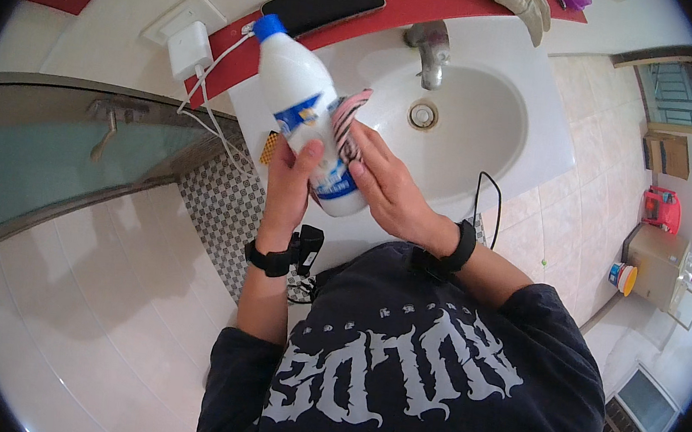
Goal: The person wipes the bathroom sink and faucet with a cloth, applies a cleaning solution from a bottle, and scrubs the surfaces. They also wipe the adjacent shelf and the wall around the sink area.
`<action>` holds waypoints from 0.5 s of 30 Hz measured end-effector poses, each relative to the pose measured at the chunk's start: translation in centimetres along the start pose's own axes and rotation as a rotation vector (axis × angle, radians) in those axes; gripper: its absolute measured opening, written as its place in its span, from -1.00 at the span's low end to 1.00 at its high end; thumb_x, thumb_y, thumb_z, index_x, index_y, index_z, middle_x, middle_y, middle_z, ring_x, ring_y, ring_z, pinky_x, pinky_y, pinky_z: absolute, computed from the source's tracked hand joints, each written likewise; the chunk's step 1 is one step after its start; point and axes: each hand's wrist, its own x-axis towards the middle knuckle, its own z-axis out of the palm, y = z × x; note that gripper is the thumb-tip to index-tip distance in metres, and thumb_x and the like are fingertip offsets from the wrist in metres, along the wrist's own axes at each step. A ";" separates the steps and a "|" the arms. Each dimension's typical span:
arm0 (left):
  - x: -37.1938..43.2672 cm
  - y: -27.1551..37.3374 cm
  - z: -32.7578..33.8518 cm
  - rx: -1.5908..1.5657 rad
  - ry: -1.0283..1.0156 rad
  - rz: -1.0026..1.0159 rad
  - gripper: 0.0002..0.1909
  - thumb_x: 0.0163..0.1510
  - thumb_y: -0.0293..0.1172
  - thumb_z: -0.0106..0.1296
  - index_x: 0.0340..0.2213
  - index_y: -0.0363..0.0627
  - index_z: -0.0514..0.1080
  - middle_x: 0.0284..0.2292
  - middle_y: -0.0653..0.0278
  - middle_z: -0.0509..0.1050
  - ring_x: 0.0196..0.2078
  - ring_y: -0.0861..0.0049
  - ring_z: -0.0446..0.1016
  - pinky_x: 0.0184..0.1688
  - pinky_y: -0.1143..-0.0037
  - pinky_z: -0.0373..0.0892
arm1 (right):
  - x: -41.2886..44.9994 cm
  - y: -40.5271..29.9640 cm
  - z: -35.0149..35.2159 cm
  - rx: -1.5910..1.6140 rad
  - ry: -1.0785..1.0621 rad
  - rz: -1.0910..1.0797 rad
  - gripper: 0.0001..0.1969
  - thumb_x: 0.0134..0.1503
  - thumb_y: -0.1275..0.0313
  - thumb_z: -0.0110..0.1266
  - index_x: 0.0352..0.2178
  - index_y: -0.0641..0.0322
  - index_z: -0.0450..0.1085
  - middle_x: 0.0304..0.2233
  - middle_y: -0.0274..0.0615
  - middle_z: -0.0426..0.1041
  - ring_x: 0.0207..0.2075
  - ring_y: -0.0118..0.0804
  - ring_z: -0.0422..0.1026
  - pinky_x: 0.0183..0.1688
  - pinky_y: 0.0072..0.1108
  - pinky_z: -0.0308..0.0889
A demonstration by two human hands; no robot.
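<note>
A white plastic bottle point(297, 71) with a blue cap and a blue-and-white label is tilted over the left part of the washbasin point(479, 135). My left hand point(294, 173) grips it around the lower body, thumb across the label. In my right hand point(392, 189) is a pink-and-black striped cloth point(347, 122), pressed against the bottle's right side. The fingers hide part of the cloth and of the label. Both wrists wear black straps.
Behind the basin, a red ledge point(404, 0) bears a smartphone point(323, 2) and pale gloves point(519, 5). A metal faucet point(432, 52) overhangs the bowl. A white charger point(188, 51) with white cables is plugged in at left. A black cable point(489, 192) loops by the basin's front edge.
</note>
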 end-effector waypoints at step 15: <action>0.1 -0.1 1.4 -0.194 0.203 -0.078 -0.52 0.14 -0.20 0.01 -0.01 -0.21 0.21 -0.11 0.24 0.37 -0.11 0.55 0.40 -0.12 0.54 0.38 | -1.1 0.4 -1.5 -0.345 -0.166 -0.211 -0.60 0.06 0.39 0.07 -0.01 0.08 0.35 0.17 0.22 0.02 0.09 0.19 0.13 0.10 -0.23 0.15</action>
